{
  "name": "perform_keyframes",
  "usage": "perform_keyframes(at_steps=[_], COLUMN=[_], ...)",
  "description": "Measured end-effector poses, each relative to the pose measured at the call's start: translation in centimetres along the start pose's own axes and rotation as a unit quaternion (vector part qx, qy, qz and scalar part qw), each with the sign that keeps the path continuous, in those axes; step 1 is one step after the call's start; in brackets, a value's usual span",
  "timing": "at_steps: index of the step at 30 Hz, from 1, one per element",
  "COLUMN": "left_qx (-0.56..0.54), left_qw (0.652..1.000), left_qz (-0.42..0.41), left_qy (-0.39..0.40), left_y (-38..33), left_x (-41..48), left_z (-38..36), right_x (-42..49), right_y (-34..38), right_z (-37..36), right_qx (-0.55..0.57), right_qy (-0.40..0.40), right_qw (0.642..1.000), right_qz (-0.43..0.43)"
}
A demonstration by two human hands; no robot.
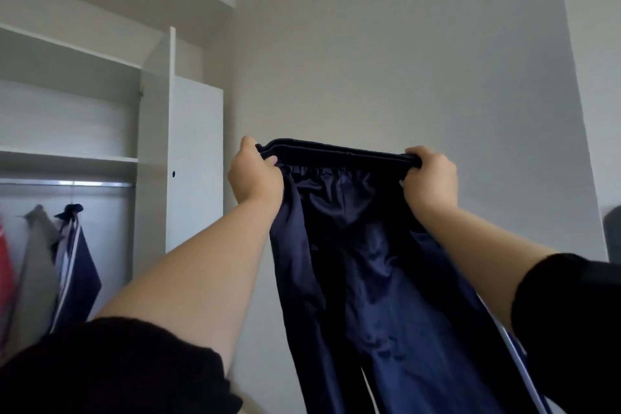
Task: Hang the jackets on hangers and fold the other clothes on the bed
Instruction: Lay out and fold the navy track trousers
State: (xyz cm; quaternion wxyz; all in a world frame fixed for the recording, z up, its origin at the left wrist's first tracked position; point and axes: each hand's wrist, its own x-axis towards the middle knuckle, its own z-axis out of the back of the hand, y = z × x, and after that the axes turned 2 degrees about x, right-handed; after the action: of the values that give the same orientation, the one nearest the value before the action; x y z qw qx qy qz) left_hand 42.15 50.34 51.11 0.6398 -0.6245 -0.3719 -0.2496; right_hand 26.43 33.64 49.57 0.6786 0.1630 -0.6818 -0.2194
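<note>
1. Left hand (pixel 255 175) clenches the waistband of the navy trousers (pixel 369 262) at its 9 o'clock end.
2. Right hand (pixel 431 176) clenches the 3 o'clock end.
3. The trousers hang mid-air toward 6 o'clock.

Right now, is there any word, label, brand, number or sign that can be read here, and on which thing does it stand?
No readable text anywhere.
The navy trousers, gripped at the waistband by the left hand and the right hand, show no print or tag.
The hanging clothes are blurred and show no lettering.
The wardrobe door is plain.
</note>
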Motion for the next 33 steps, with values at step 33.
perform_keyframes(at_steps=[33], left_qx=[0.086], left_qw=[0.991], left_qz=[0.048], left_qy=[0.094], left_y=[8.8], left_x=[1.9], left_z=[4.2], right_x=[-2.6], right_y=[0.1], right_z=[-5.0], right_qx=[0.145], right_qy=[0.158], right_qw=[0.964], right_qz=[-0.155])
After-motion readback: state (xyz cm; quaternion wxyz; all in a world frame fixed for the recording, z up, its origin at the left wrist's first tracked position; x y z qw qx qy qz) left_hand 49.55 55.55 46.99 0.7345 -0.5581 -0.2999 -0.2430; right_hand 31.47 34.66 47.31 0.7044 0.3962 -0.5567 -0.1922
